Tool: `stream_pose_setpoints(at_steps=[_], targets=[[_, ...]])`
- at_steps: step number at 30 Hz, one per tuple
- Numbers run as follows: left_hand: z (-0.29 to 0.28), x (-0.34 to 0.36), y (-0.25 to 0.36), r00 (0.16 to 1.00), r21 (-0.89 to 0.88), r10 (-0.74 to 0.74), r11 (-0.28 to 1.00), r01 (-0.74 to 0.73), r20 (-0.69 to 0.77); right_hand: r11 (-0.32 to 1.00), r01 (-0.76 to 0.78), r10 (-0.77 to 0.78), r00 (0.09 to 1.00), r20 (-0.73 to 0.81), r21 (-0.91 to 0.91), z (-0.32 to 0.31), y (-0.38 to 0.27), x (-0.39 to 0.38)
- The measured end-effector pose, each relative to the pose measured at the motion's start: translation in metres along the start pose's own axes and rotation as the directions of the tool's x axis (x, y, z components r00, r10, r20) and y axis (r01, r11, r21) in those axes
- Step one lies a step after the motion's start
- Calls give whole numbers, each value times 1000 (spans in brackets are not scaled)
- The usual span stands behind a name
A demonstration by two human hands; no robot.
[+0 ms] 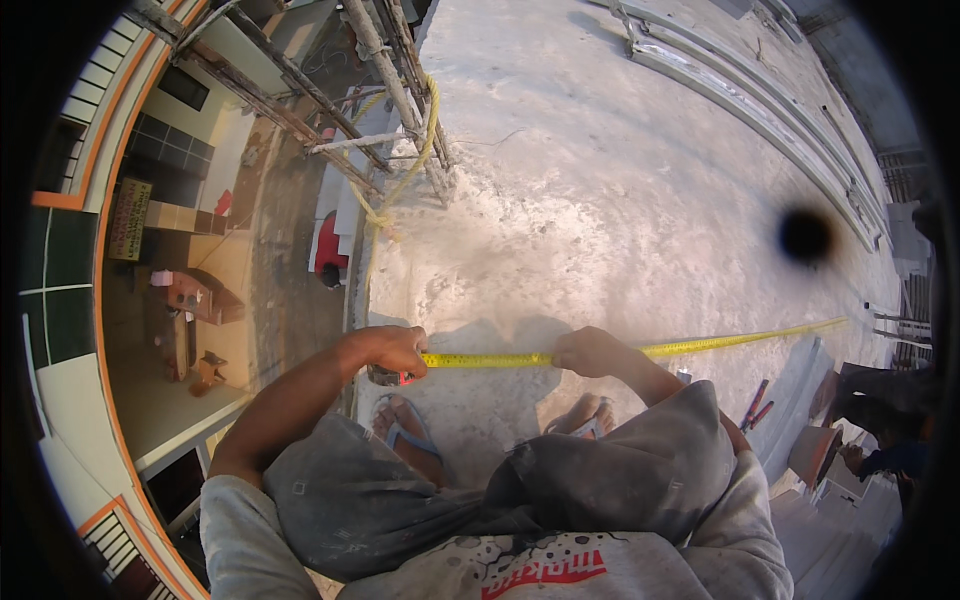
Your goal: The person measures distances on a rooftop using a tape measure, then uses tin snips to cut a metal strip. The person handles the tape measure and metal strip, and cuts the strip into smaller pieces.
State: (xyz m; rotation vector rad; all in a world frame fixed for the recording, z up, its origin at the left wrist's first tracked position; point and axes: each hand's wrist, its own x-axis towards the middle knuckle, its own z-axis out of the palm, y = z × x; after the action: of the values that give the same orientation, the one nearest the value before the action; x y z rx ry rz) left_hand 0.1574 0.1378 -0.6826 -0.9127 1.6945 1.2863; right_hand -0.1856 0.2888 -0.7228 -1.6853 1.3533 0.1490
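Note:
My left hand (pixel 395 347), closed, grips the red-and-black tape measure case (pixel 388 376) near the concrete slab's left edge. The yellow tape blade (pixel 480 359) runs rightward from it across the slab (pixel 550 200), out to the far right. My right hand (pixel 587 352) is closed on the blade, a short stretch from the case. Both hands are in front of my bent knees, above my sandalled feet (pixel 408 432). A red-handled tool (pixel 757 405) lies to the right, below the tape.
Bamboo poles (pixel 395 95) tied with yellow rope (pixel 430 130) line the left edge, above a drop toward a building (pixel 190 140). Long metal channels (pixel 740 120) lie along the upper right. Another person in dark clothes (pixel 890 460) is at the lower right, beside grey sheets (pixel 810 515).

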Motion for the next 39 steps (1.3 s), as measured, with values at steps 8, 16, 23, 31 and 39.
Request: stream_pose_setpoints(at_steps=[8, 16, 23, 31, 39], targets=[[-1, -2, -2, 1000, -16, -8, 1000, 8, 9, 989, 84, -83, 996, 11, -118, 18, 26, 13], [0, 1, -12, 999, 28, 1, 1000, 0, -44, 997, -68, 71, 992, 102, -31, 8, 16, 6], [1, 2, -17, 999, 2, 14, 1000, -14, -43, 998, -41, 46, 994, 96, -51, 3, 14, 6], [-2, -3, -10, 999, -36, 8, 999, -9, -32, 991, 100, -99, 995, 15, -88, 10, 32, 17], [-4, -7, -1, 992, -59, 64, 996, -71, -113, 993, 17, -16, 1000, 10, -120, -31, -34, 17]])
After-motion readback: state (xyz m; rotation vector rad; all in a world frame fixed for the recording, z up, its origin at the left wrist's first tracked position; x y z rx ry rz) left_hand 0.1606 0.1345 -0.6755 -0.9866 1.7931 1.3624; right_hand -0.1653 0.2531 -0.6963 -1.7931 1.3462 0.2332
